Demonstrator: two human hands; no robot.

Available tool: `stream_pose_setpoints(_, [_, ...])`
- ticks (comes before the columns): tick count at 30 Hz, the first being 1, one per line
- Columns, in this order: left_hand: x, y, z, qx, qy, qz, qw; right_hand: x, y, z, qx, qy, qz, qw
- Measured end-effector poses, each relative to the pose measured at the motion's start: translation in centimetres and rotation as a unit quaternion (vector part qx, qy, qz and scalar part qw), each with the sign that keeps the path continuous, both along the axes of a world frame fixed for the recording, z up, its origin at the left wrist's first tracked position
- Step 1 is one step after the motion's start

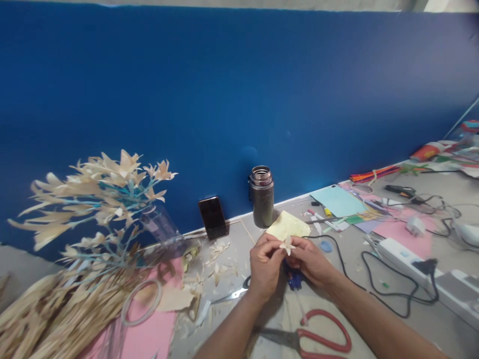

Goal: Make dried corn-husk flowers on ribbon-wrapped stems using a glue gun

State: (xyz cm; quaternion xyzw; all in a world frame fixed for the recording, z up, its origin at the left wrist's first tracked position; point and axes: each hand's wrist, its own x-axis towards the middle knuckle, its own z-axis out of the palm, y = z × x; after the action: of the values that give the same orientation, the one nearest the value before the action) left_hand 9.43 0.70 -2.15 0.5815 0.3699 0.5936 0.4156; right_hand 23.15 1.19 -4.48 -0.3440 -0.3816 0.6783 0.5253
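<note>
A small cream-coloured flower with pointed petals (288,246) is held up between both hands over the table. My left hand (265,262) is closed, its thumb and fingertips pinching the flower from the left side. On the other side, my right hand (310,260) is also closed, with its fingertips on the flower's base. Just below the hands lies a blue object (294,280), partly hidden, with a translucent stick by it. Yellow paper (290,225) lies right behind the fingers. Red-handled scissors (325,333) rest between my forearms, and smaller scissors (234,295) lie beside my left wrist.
At left, a bunch of similar flowers (123,184) leans above dried husks (56,309) and a tape roll (141,302). A phone (212,218) and an open flask (263,197) stand against the blue partition (224,99). Cables surround a power strip (404,257) at right.
</note>
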Motion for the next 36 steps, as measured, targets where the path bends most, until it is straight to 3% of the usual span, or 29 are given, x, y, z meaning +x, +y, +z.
stream_pose_setpoints(20, [0.04, 0.27, -0.75, -0.015, -0.003, -0.013, 1.000, -0.31, -0.18, 0.25, 0.017, 0.003, -0.029, 0.999])
stream_pose_setpoints(36, [-0.54, 0.35, -0.32, -0.003, 0.048, -0.016, 0.999, 0.59, -0.01, 0.15, 0.036, -0.015, 0.047, 0.998])
